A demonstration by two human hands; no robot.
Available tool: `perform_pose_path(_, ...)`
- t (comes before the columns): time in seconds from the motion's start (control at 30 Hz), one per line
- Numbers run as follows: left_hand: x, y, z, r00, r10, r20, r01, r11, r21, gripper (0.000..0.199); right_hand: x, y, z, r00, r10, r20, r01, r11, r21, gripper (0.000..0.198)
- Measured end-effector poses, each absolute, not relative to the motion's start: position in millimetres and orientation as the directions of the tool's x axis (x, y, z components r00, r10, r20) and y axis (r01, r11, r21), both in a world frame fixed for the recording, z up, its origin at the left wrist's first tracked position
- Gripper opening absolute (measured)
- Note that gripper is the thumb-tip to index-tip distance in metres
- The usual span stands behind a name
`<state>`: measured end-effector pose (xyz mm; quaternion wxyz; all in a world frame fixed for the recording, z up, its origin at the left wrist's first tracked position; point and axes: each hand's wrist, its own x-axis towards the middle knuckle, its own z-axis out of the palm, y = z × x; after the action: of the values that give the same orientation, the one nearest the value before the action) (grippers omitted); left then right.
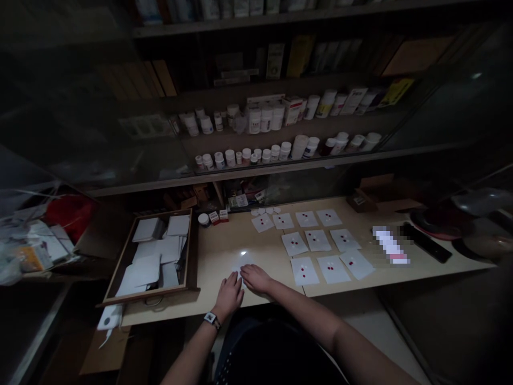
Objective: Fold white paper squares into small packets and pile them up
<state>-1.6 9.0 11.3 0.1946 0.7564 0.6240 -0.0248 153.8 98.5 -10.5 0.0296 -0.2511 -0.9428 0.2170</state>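
Note:
A small sheet of white paper (246, 261) lies on the pale wooden table, partly hidden under my fingers. My left hand (230, 294), with a watch on its wrist, has its fingers bent together at the paper's near left edge. From the right, my right hand (256, 279) meets it, fingertips pressed on the same sheet. To the right, several white paper squares (294, 244) are spread in rows, each bearing red and white tablets (303, 275). Smaller white pieces (266, 212) lie behind them.
An open wooden drawer (194, 251) full of white papers sits at the left. A white jar (203, 219) and small boxes (218, 216) stand behind. At the right are a dark phone-like slab (427, 243) and a cardboard box (382, 192). Shelves of medicine bottles (266, 118) rise beyond.

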Motion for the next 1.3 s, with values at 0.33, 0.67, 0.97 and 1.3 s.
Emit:
perform_pose_path(0.33,-7.1,20.0,13.2,0.299,0.920,-0.255,0.945,-0.248,0.211,0.032,171.8,94.6,-11.1,-0.758,0.650,-0.056,0.603,0.666,-0.438,0.027)
perform_pose_path(0.67,-23.3,44.4,0.1,0.596,0.789,-0.152,0.803,-0.582,0.125,0.019,186.5,96.3,-14.0,-0.772,0.623,-0.127,0.605,0.658,-0.448,0.025)
perform_pose_path(0.97,-26.0,51.6,-20.4,0.685,0.726,-0.053,0.727,-0.679,0.101,0.014,188.8,96.7,-11.6,-0.776,0.617,-0.134,0.599,0.653,-0.464,0.023)
perform_pose_path(1.3,-9.8,46.7,-17.0,0.222,0.975,-0.015,0.912,-0.202,0.356,0.022,185.4,95.3,-21.0,-0.707,0.699,-0.110,0.650,0.581,-0.490,0.019)
